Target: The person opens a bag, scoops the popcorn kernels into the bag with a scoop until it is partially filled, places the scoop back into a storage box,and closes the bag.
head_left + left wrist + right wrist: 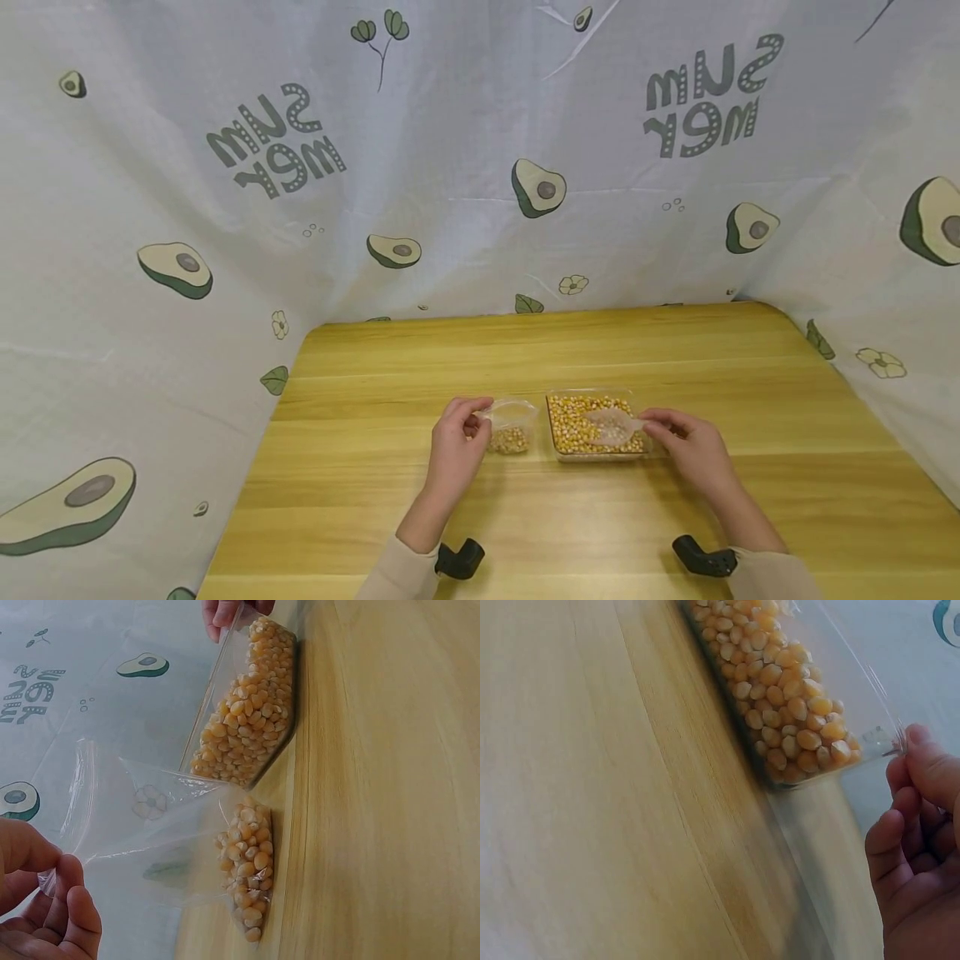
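My left hand [459, 442] pinches the top edge of a clear zip bag [135, 832], whose mouth stands open. Corn kernels [249, 862] lie in the bottom of the bag, which rests on the table. Beside it on the right is a clear rectangular container [596, 457] holding many more kernels [780, 697]. With thumb and fingertips, my right hand [693, 450] grips the handle of a translucent scoop [611, 427]. The scoop's bowl is over the kernels in the container; how deep it sits in them I cannot tell.
The wooden table [390, 367] reaches back to a pale curtain [465, 167] printed with avocados, which also hangs along both sides. A black wrist device [460, 559] is on the left forearm, another device [703, 557] on the right.
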A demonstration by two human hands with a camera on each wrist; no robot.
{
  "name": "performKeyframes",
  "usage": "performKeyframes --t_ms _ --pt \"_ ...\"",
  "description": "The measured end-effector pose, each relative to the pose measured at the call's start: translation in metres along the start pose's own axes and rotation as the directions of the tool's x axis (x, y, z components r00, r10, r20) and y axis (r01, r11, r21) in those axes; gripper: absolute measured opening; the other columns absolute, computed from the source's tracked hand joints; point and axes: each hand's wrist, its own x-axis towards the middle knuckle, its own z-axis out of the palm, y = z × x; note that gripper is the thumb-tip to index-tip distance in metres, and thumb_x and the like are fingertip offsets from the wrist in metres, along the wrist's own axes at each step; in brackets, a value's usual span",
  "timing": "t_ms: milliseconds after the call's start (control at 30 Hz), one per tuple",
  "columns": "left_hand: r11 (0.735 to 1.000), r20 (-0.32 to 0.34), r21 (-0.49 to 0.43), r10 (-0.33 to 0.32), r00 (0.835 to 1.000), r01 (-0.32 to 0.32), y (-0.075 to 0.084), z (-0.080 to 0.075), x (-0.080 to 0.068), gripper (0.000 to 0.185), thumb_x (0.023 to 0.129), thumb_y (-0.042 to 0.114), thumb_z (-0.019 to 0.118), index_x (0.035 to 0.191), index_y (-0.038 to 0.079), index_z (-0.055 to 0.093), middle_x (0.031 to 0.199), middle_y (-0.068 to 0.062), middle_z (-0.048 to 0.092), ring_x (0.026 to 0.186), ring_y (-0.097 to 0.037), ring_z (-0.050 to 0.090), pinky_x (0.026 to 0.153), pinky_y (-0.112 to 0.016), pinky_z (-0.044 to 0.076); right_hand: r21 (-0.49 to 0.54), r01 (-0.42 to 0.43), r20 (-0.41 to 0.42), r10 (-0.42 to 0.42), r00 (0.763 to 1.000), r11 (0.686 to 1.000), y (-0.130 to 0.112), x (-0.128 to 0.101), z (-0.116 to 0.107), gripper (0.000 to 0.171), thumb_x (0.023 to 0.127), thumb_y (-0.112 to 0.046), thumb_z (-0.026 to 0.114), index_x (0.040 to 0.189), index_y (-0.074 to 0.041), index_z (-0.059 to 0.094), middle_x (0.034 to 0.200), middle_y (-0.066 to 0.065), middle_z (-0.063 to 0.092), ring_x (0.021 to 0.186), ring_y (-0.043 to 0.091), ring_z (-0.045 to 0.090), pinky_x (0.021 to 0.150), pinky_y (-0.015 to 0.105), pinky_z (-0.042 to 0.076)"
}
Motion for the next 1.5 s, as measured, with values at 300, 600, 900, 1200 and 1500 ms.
performKeyframes --t_ms 300,600,900,1200,1500 --pt "1.0 -0.005 -0.009 -0.003 1.0 0.003 0.001 0.001 0.0 0.028 0.091 -0.002 0.061 0.116 0.007 0.072 0.107 -0.006 0.065 0.08 -0.009 0.055 0.07 -0.018 0.049 0.157 -0.061 0.025 0.058 0.998 0.986 0.005 0.0 -0.002 0.03 0.098 -0.024 0.064 0.115 0.001 0.07 0.073 -0.005 0.061 0.065 0.007 0.052 0.057 0.025 0.044" --pt "1.0 -0.004 0.002 0.018 1.0 -0.018 0.001 0.001 0.0 0.027 0.091 -0.002 0.062 0.115 0.006 0.072 0.107 -0.006 0.065 0.08 -0.009 0.055 0.07 -0.018 0.049 0.268 -0.137 0.064 0.125 0.99 0.954 0.009 -0.003 -0.001 0.036 0.1 -0.024 0.061 0.12 0.006 0.065 0.08 -0.016 0.061 0.073 0.004 0.056 0.064 0.024 0.051" --pt "1.0 -0.001 -0.001 0.025 1.0 -0.025 0.001 0.002 -0.001 0.028 0.091 -0.002 0.061 0.116 0.006 0.072 0.108 -0.007 0.066 0.08 -0.009 0.055 0.07 -0.018 0.049 0.425 -0.178 0.071 0.163 0.984 0.888 0.014 -0.005 -0.002 0.027 0.098 -0.022 0.063 0.114 -0.001 0.07 0.084 -0.02 0.064 0.076 0.001 0.057 0.066 0.02 0.052" --pt "1.0 -0.001 0.005 0.012 1.0 -0.012 0.001 0.002 -0.003 0.028 0.092 -0.002 0.062 0.116 0.007 0.072 0.108 -0.006 0.065 0.08 -0.009 0.053 0.068 -0.017 0.048 0.487 -0.162 0.038 0.164 0.986 0.858 0.011 -0.006 -0.006 0.023 0.096 -0.021 0.066 0.11 -0.003 0.072 0.085 -0.019 0.067 0.073 0.005 0.059 0.065 0.02 0.054" --pt "1.0 -0.002 0.008 0.008 1.0 -0.008 0.002 0.002 -0.003 0.027 0.091 -0.002 0.062 0.116 0.006 0.072 0.108 -0.006 0.065 0.079 -0.009 0.053 0.068 -0.017 0.048 0.504 -0.129 0.019 0.138 0.99 0.854 0.007 -0.007 -0.009 0.02 0.096 -0.019 0.066 0.109 -0.004 0.072 0.085 -0.017 0.068 0.073 0.007 0.06 0.067 0.019 0.054"
